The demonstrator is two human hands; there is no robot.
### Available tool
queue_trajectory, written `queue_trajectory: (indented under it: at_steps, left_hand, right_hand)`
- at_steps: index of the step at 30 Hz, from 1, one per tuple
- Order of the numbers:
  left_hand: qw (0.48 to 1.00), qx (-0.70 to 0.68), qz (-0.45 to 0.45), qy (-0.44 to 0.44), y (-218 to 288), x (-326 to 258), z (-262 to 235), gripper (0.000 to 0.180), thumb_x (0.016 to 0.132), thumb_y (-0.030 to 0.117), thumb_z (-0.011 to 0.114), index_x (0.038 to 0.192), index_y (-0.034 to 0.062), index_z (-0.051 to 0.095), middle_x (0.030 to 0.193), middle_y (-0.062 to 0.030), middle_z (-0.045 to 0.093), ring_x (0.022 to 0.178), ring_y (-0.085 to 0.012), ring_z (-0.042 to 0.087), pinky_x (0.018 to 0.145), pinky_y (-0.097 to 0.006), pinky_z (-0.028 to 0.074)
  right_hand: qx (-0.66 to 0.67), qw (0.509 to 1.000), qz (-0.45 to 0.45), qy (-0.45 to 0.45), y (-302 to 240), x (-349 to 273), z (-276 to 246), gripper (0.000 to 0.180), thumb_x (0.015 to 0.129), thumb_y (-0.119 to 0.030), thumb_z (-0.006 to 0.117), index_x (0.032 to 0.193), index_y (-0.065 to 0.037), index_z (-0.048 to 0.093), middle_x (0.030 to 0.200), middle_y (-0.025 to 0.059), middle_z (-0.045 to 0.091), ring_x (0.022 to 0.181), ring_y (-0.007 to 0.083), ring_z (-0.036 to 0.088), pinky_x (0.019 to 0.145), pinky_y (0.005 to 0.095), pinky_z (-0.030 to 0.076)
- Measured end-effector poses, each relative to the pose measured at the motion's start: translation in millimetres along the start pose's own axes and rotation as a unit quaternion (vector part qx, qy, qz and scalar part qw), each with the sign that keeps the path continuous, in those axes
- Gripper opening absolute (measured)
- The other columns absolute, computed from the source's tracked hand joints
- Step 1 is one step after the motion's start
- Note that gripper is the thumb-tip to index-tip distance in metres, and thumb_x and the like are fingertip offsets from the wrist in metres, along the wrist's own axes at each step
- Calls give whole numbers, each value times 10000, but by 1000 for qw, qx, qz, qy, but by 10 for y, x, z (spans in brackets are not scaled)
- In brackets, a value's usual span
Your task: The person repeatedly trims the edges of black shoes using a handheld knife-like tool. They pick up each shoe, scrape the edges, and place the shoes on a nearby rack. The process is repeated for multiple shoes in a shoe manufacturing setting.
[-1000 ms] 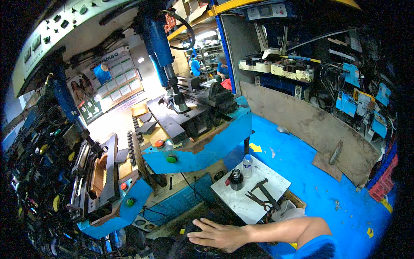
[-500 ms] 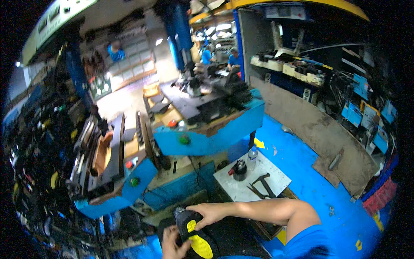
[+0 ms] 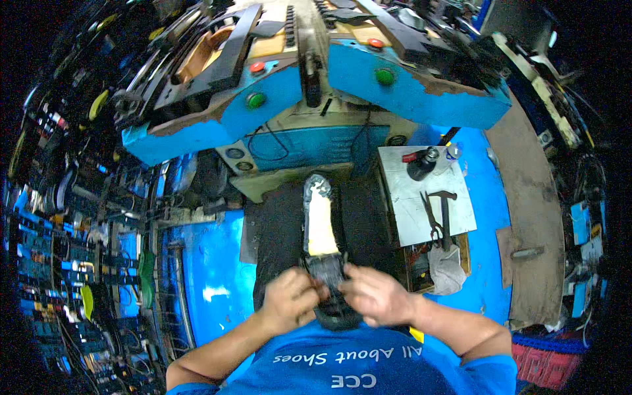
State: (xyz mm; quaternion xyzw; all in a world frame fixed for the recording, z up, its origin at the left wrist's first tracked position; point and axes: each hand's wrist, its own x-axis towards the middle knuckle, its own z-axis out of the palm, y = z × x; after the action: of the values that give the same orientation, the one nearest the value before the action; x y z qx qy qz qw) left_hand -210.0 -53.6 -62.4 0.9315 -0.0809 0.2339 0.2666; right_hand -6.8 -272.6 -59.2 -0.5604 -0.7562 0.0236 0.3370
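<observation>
Black shoe with a long cream-yellow underside and a rounded, shiny grey tip (image 3: 322,224) lay underside up at the centre of the frame, grey tip toward the top, over the black cloth across the lap (image 3: 280,230); bare left hand (image 3: 289,301) and bare right hand (image 3: 380,297) flanked its dark end, lower centre; fingers of both curled inward against that end; blur there, so could not tell whether they pinched it firmly or only rested.

Handling, my judgement: best to brace the shoe lengthwise on the lap, press evenly from both sides so it would not roll, and keep fingertips off the pale face.

Against the half-second-earlier frame: shoe then sat tilted at the lower edge, bright yellow patches showing, right hand near its grey tip; now it pointed straight up the frame, both hands down at the dark end.
</observation>
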Motion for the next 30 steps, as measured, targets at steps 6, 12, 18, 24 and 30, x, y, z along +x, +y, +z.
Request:
queue_trajectory:
  at_steps: [6,12,18,24,30]
  left_hand:
    - [993,-12,-70,96,-490,584,-75,449,725,81,833,1170,86,776,1191,-161,723,1081,-422,731,859,-518,646]
    - [897,-265,-353,7,-1196,1049,31,597,884,258,1002,1328,11,689,1120,-62,759,1026,-159,680,939,-367,576]
    - [898,-286,-334,-13,-1346,1301,-215,664,846,250,1025,1400,16,743,1140,-70,765,1089,-209,717,996,-374,566]
    - [921,-265,-283,-44,-1595,1737,-317,574,807,139,1028,1298,1,763,1001,-86,699,902,-214,680,858,-361,562]
    - [868,-332,-351,-109,-1797,1823,-380,508,777,140,1056,1157,32,737,999,-39,680,939,-163,655,867,-335,544]
  right_hand:
    - [71,991,66,94,550,655,-184,567,650,32,812,1192,-13,651,1372,237,702,1327,532,685,1116,577,614]
    - [294,843,450,20,1472,1038,-165,699,936,-228,937,1496,-15,577,1320,189,717,1233,325,716,1037,435,591]
    - [345,827,432,102,1494,944,-313,509,950,-203,900,1382,-26,696,1271,131,723,1241,243,708,1115,398,544]
    - [339,838,422,69,1700,1179,-409,561,914,-173,931,1402,-24,699,1250,114,671,1219,222,654,1099,384,513]
    - [389,798,460,15,1861,1305,-429,529,858,-130,929,1283,0,643,1189,82,619,1161,184,607,1081,366,495]
